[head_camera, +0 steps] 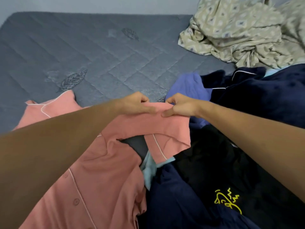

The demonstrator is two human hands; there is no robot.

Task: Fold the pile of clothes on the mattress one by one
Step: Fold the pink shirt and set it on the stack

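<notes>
Two hands work for me here: my left hand and right hand each have their grip clamped on one edge of the pink pyjama shirt, which lies near-left on the grey mattress, beside the dark clothes pile.

A crumpled patterned beige sheet lies at the far right corner.

Both hands, left and right, pinch the pink shirt's edge above the grey mattress.
</notes>
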